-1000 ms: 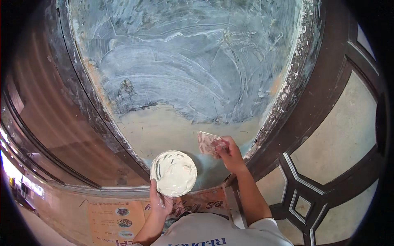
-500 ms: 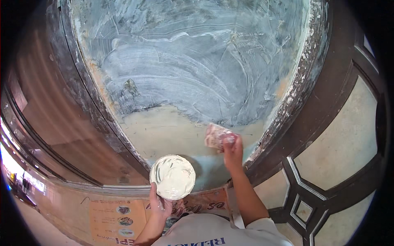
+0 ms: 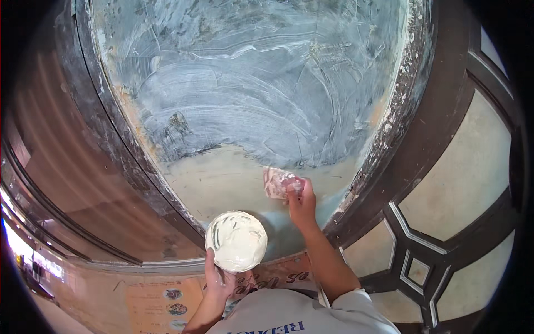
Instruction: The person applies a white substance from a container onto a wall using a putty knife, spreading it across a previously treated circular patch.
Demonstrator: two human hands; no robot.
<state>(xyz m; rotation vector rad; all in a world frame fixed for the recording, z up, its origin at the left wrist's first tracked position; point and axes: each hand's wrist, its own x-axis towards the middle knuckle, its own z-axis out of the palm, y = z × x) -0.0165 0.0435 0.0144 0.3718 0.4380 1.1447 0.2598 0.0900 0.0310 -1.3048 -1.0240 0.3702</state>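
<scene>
Scraper, in the head view, up and right of the tub, pinched between thumb and fingers of the right hand, smeared whitish. Tub cupped from below in the left hand, thumb against its side; inside, white paste, with darker streaks at the left. Above the tub, a panel with grey-white smears and curved strokes over its larger, farther part; nearer the tub, a beige band with few marks. Judging by the smears, mostly covered, with that band left unsmeared; hard to tell bare from thinly coated there. Impossible to say whether touching the panel with the scraper or just clear of it. Hidden: left fingertips under the tub, and some panel behind it. Cut off: the panel's top, far above the tub.
</scene>
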